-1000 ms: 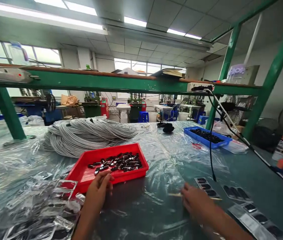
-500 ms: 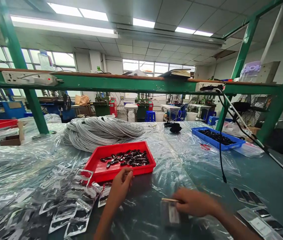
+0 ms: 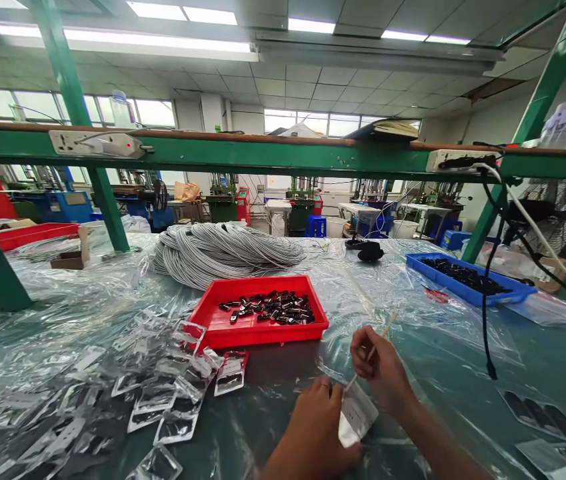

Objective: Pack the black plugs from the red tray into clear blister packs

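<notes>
My right hand point(image 3: 380, 370) is closed around a thin pale stick point(image 3: 373, 351), which slants down to the left. The stick's lower end meets the top of a small clear plastic bag point(image 3: 360, 410) with a whitish face, low in the head view. My left hand point(image 3: 315, 423) grips the left side of that bag, its fingers and thumb at the edge. What lies inside the bag is hard to make out. Behind the hands sits a red tray point(image 3: 263, 337) holding small black, shiny connector-like pieces point(image 3: 280, 307).
Many filled clear packets point(image 3: 163, 400) lie in a heap at left. A coil of grey cable point(image 3: 225, 253) rests behind the red tray. A blue tray point(image 3: 463, 283) of black parts stands right, with a black cable point(image 3: 487, 320) hanging before it. A green shelf beam point(image 3: 283, 153) crosses above.
My left hand has moved from beside the red tray to the bag and grips it. My right hand has lifted slightly, turning the stick from level to slanted. The camera view has shifted left.
</notes>
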Tool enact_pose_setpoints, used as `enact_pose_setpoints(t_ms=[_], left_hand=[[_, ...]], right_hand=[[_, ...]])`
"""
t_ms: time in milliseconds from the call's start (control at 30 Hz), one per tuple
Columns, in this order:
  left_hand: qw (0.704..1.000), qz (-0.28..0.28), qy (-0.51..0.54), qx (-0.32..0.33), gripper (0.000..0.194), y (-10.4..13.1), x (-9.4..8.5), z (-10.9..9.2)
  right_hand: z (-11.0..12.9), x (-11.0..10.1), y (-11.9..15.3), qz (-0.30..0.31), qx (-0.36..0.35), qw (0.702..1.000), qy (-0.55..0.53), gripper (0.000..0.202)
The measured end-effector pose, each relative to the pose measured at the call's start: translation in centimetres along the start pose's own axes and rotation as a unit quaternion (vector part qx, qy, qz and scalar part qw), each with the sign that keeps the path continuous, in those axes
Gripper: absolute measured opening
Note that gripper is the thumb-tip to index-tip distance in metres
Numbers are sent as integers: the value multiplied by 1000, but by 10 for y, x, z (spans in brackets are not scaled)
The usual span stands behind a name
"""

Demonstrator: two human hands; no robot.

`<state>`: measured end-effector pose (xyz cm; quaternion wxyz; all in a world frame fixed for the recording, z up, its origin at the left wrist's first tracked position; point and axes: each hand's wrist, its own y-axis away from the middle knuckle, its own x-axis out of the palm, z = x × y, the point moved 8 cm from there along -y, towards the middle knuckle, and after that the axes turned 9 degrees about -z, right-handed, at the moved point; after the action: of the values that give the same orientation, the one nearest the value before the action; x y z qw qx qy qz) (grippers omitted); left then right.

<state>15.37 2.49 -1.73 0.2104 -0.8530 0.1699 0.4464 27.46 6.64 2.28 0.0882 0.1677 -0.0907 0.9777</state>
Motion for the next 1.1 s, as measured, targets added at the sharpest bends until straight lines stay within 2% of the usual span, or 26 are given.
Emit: enact_pose_setpoints(t_ms=[67,133,233,300,367,500,733,900,1000,1100], left_hand=[[999,-23,-5,-23,72,-4,3,5],[997,-47,-18,-67,74,-7,-1,16],[991,-60,-24,-113,59,-9,-10,27],[990,-58,-10,-126,53,-10,-13,29],[989,-58,13,-138,55,-12,-13,33],[986,-78,40,-145,49,-18,-13,41],[982,-116,63,-133,39,-22,-16,45],[984,-111,32,-133,28,-17,-18,38],[986,-83,13,-142,38,-13,-18,36],[989,-48,-2,-140,49,-10,-16,35]], right_hand=[[-14,10,3,4,15,999,-47,50],[-35,20,6,17,39,999,-29,53],[-60,31,5,35,75,996,-14,55],[-67,38,2,55,82,994,-49,55],[-71,44,-2,77,87,990,-81,54],[-80,52,-9,97,91,988,-76,52],[-87,54,-3,114,91,989,-26,52],[-92,54,10,172,192,966,19,43],[-84,50,4,187,214,959,-6,41],[-69,40,-13,148,168,973,-61,44]])
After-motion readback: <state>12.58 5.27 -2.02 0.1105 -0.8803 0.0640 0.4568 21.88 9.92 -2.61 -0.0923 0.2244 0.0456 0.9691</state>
